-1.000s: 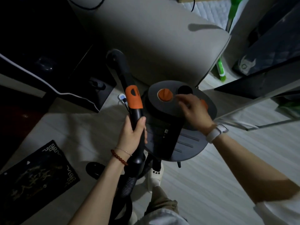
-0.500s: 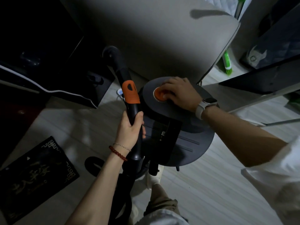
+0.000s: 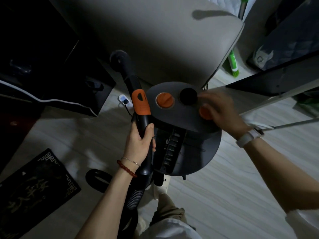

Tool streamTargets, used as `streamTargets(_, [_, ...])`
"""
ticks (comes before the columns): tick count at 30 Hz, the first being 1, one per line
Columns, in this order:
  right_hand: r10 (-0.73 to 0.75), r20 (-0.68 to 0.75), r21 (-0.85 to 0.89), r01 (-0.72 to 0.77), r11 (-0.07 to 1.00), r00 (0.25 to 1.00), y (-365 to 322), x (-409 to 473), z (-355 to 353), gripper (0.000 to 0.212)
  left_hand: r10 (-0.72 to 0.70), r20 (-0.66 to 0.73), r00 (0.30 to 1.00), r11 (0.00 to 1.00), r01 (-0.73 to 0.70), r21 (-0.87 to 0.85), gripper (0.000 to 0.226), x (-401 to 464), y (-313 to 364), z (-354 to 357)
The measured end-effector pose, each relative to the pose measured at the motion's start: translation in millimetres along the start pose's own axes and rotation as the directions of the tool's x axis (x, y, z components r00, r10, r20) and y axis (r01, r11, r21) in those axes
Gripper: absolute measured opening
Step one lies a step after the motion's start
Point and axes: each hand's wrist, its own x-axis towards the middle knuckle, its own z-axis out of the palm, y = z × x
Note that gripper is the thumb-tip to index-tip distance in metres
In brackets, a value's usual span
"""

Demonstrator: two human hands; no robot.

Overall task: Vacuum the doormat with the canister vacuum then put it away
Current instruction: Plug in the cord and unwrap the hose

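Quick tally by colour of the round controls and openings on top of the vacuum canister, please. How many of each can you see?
Orange: 2, the left orange knob and the right orange button, which is partly hidden by the right hand
Black: 1, the round black opening
Total: 3, all on the canister lid

dark grey canister vacuum (image 3: 188, 135) stands upright on the floor (image 3: 224, 195), orange knobs on its lid; black patterned doormat (image 3: 34, 190) lies flat, lower-left corner.
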Motion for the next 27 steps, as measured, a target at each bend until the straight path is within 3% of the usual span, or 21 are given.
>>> streamTargets(5, [0.006,0.22,0.042,-0.016,0.999,0.975,20,-25,-1,0.034,-0.008,0.006,1.0,1.0,0.008,0.008,0.007,-1,-2,8])
streamTargets(8, [0.08,0.262,0.029,-0.091,0.995,0.962,19,-16,-5,0.037,-0.014,0.004,1.0,1.0,0.014,0.014,0.01,-3,-2,9])
streamTargets(12, [0.055,0.307,0.013,-0.062,0.998,0.95,21,-17,-8,0.033,-0.014,-0.009,1.0,1.0,0.014,0.012,0.011,-5,-1,9])
streamTargets(18, [0.145,0.158,0.104,-0.163,0.981,0.977,15,-18,3,0.022,-0.027,-0.026,0.999,1.0,0.028,0.011,0.013,-11,-3,8])
streamTargets(27, [0.301,0.005,0.182,-0.297,0.938,0.954,7,-20,23,0.019,-0.023,-0.029,0.999,1.0,0.023,-0.001,0.012,-22,-3,8])
